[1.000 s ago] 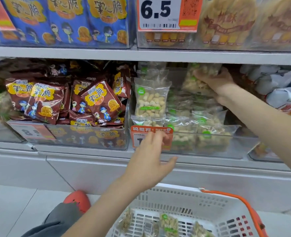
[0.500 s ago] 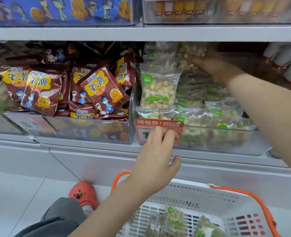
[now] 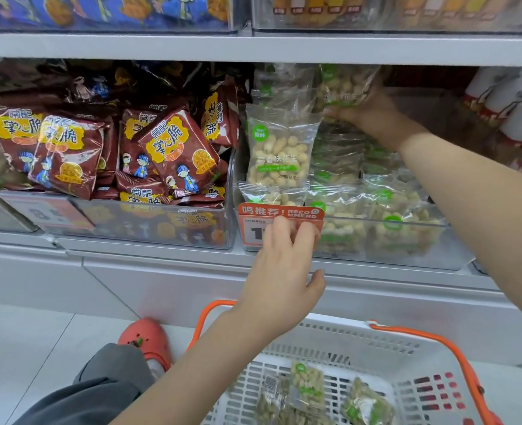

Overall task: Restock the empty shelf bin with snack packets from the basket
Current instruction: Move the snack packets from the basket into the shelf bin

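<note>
1. Since a second before, her right hand (image 3: 373, 116) had carried the clear peanut packet with the green label (image 3: 344, 85) higher and deeper, up under the grey shelf (image 3: 253, 47), while the left hand (image 3: 279, 273) had crept up onto the orange price tag (image 3: 279, 214).
2. That right hand gripped the packet from below, fingers curled round its bottom edge, above the clear plastic shelf bin (image 3: 407, 250).
3. The left hand was loosely spread, fingertips touching the tag and holding nothing.
4. To do it well, I judged she should set the packet upright at the back, behind the standing row, and steady the bin.
5. More packets lay in the white basket with orange handles (image 3: 422, 378), its lower part cut off.
6. The bin's rear was shadowed; the price was covered.
</note>
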`<state>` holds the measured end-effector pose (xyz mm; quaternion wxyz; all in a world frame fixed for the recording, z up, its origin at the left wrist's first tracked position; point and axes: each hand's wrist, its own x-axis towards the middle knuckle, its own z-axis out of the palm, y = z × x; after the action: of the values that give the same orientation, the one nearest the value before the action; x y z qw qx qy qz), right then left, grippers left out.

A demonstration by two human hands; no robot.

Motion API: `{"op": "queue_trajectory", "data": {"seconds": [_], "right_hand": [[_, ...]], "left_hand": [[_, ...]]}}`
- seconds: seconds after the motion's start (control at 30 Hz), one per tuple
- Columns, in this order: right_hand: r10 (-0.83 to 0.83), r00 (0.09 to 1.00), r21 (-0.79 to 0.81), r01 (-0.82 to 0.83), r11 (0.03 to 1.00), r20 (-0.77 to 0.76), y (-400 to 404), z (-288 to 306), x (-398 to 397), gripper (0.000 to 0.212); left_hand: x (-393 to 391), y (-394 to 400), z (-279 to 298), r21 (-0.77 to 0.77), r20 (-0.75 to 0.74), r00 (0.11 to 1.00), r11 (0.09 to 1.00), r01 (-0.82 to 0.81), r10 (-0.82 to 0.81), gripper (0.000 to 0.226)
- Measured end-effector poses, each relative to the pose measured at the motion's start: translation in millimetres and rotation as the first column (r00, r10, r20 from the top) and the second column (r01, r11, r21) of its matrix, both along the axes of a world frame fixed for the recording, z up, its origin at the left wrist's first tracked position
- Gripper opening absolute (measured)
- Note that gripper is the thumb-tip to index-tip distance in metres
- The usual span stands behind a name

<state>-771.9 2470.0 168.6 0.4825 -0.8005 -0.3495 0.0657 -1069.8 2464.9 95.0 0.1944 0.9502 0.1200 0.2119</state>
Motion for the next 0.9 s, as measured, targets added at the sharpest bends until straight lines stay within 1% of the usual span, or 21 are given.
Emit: {"op": "queue_trajectory", "data": {"seconds": [0.03,0.1,0.13,0.23,0.33,0.37,0.4,0.5,0.53,0.6,0.67,0.73,0.77,0.87,0.9], "right_hand": [[0.003,1.0,0.011,-0.003,1.0,-0.01,0.0,-0.5,2.2,0.119],[0.012,0.999,0.043,-0.01,0.999,-0.039,-2.3,0.0,6.2,0.102],[0.017,0.999,0.054,-0.015,0.998,-0.046,-4.5,1.0,7.5,0.097],[0.057,0.997,0.062,-0.054,0.997,-0.048,-5.9,-1.1,10.7,0.098],[0.044,0.999,0.071,-0.044,0.997,0.011,-3.2,-5.8,6.9,0.084],[0.035,0.999,0.075,-0.036,0.997,0.02,-1.9,-6.0,5.1,0.084],[0.048,0.999,0.081,-0.05,0.995,0.018,-2.1,-5.5,1.9,0.087],[0.099,0.995,0.059,-0.099,0.993,-0.002,-6.1,-3.7,-1.0,0.112],[0.107,0.994,0.053,-0.107,0.993,-0.014,-7.4,-3.7,0.2,0.116],[0.102,0.994,0.067,-0.099,0.993,-0.049,-11.8,-1.5,-2.0,0.108],[0.064,0.995,0.157,-0.051,0.986,-0.076,-13.0,-3.0,4.1,0.099],[0.024,0.995,0.206,-0.003,0.979,-0.098,-12.8,-4.1,10.8,0.098],[0.02,0.994,0.209,0.003,0.978,-0.108,-12.7,-2.0,7.2,0.101],[0.016,0.993,0.197,0.007,0.98,-0.116,-10.6,3.0,2.2,0.128],[0.012,0.994,0.211,0.011,0.977,-0.11,-9.8,4.2,3.6,0.13]], "left_hand": [[-0.1,0.2,-0.2,-0.004,-0.001,1.0,1.0,-0.001,0.001,0.032],[-0.4,0.6,-0.3,-0.018,0.002,1.0,1.0,0.001,-0.001,0.033],[-0.7,0.6,-0.1,-0.021,0.003,1.0,1.0,0.004,-0.004,0.033],[-0.9,1.2,0.3,-0.018,-0.003,1.0,1.0,0.01,-0.01,0.034],[-1.0,1.2,-0.4,-0.018,0.001,1.0,1.0,0.008,-0.008,0.034],[-0.9,0.8,-0.7,-0.016,0.004,1.0,1.0,0.007,-0.007,0.034],[-0.6,0.2,-0.9,-0.016,0.007,1.0,1.0,0.006,-0.006,0.033],[0.8,-1.1,-1.7,-0.017,0.013,1.0,1.0,-0.004,0.005,0.034],[1.4,-1.3,-2.0,-0.015,0.018,1.0,1.0,-0.009,0.01,0.034],[2.0,-1.6,-2.9,-0.013,0.025,1.0,1.0,-0.015,0.015,0.034],[1.8,-2.0,-3.1,-0.012,0.03,0.999,1.0,-0.012,0.013,0.034],[1.8,-1.8,-3.4,-0.01,0.033,0.999,1.0,-0.011,0.011,0.034],[2.0,-1.4,-4.0,-0.007,0.036,0.999,1.0,-0.013,0.013,0.034],[2.6,-1.3,-6.0,-0.001,0.045,0.999,1.0,-0.022,0.022,0.035],[2.8,-1.6,-6.4,-0.003,0.049,0.999,1.0,-0.023,0.023,0.035]]}}
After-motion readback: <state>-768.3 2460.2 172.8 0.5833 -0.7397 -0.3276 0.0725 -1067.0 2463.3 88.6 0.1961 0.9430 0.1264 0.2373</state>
